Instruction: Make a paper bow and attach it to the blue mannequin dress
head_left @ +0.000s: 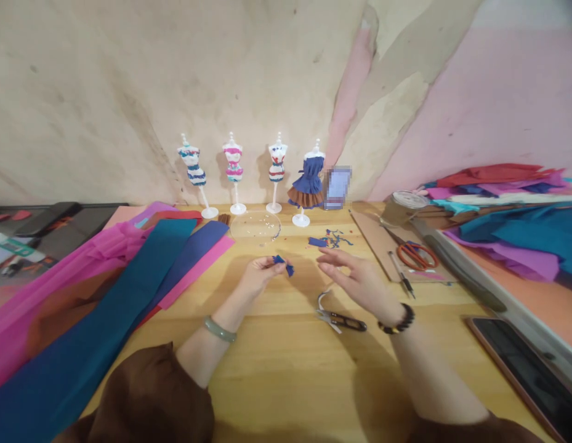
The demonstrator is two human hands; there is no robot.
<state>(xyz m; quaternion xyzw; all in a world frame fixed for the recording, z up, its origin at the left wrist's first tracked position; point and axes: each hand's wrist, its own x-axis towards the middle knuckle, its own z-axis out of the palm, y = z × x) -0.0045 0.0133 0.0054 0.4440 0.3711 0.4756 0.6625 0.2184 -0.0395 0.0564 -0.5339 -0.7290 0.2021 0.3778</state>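
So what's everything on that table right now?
mini mannequins: four, white stands, three in striped wraps, one in a blue and brown dress, back row by the wall
fabric sheets: several, pink, teal, blue, red, left side of the table
fabric pile: many colours, right side
blue scraps: a few, table centre
clear dish: one, in front of the mannequins
orange-handled scissors: one, on a brown board, right
thread snips: one, black, below the right hand
phone: one, dark, right edge
left hand: holds a small blue fabric piece; green bangle
right hand: open, empty; dark bead bracelet
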